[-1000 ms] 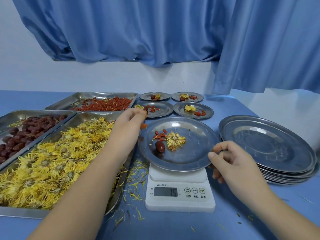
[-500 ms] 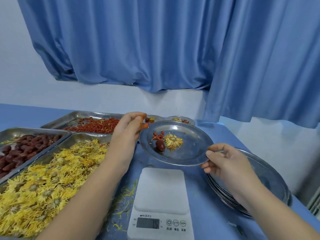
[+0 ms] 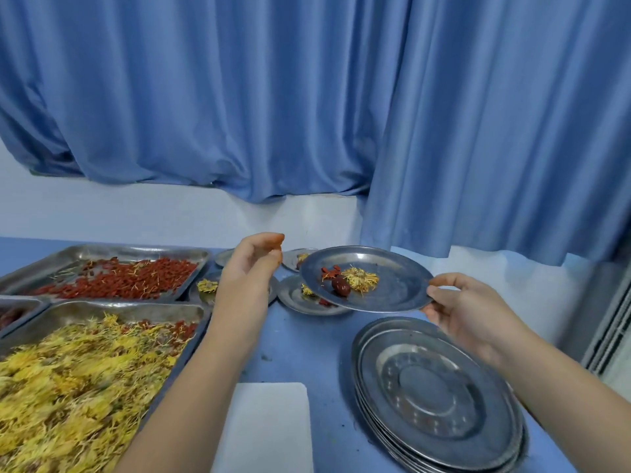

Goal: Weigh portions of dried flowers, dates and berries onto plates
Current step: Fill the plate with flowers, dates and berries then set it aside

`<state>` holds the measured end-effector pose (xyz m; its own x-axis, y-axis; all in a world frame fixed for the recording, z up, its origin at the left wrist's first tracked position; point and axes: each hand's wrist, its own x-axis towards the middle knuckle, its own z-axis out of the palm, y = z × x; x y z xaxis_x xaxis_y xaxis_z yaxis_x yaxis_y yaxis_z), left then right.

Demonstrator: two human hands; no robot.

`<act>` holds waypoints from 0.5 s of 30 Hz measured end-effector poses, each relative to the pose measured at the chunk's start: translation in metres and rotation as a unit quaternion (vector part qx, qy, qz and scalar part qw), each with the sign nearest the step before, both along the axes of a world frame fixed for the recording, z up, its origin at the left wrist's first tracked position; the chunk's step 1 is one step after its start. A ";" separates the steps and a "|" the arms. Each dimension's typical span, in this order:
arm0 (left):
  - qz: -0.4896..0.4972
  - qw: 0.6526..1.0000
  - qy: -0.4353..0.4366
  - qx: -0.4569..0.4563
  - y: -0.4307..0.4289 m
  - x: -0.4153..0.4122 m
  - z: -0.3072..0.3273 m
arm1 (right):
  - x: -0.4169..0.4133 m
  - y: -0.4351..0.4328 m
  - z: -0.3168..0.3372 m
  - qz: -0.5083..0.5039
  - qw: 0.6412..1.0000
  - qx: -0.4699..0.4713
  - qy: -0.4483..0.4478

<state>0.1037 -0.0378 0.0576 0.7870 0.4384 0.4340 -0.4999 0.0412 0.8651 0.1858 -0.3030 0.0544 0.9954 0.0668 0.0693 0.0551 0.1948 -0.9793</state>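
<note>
My right hand (image 3: 457, 308) pinches the right rim of a steel plate (image 3: 399, 278) and holds it in the air over the far part of the blue table. On the plate lie a dark date (image 3: 340, 286), a yellow dried flower (image 3: 360, 278) and a few red berries (image 3: 329, 272). My left hand (image 3: 252, 268) hovers just left of the plate without touching it, fingers loosely curled, with nothing visible in them. The white scale (image 3: 269, 425) stands bare at the bottom centre, its display out of frame.
A stack of empty steel plates (image 3: 437, 397) sits at the right. Trays of yellow flowers (image 3: 68, 387), red berries (image 3: 119, 278) and dates (image 3: 13, 315) fill the left. Several filled small plates (image 3: 297, 302) stand behind the held plate. Blue curtains hang behind.
The plate has left the scale, lifted and carried away from me and to the right by my right hand. My left hand has come off its left rim. The camera has tilted up.
</note>
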 end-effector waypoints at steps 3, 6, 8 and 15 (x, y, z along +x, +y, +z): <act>-0.055 0.995 -0.020 -0.085 0.003 0.007 0.002 | 0.023 -0.016 -0.006 -0.042 0.999 -0.034 0.000; -0.150 0.972 -0.022 -0.181 0.004 0.007 0.007 | 0.049 -0.030 -0.015 -0.079 0.995 -0.059 0.019; -0.203 0.951 -0.012 -0.233 0.005 0.004 0.011 | 0.067 -0.038 -0.022 -0.096 0.993 -0.048 0.043; -0.322 0.895 0.015 -0.308 -0.005 -0.001 0.014 | 0.128 -0.046 -0.044 -0.145 0.981 -0.031 0.125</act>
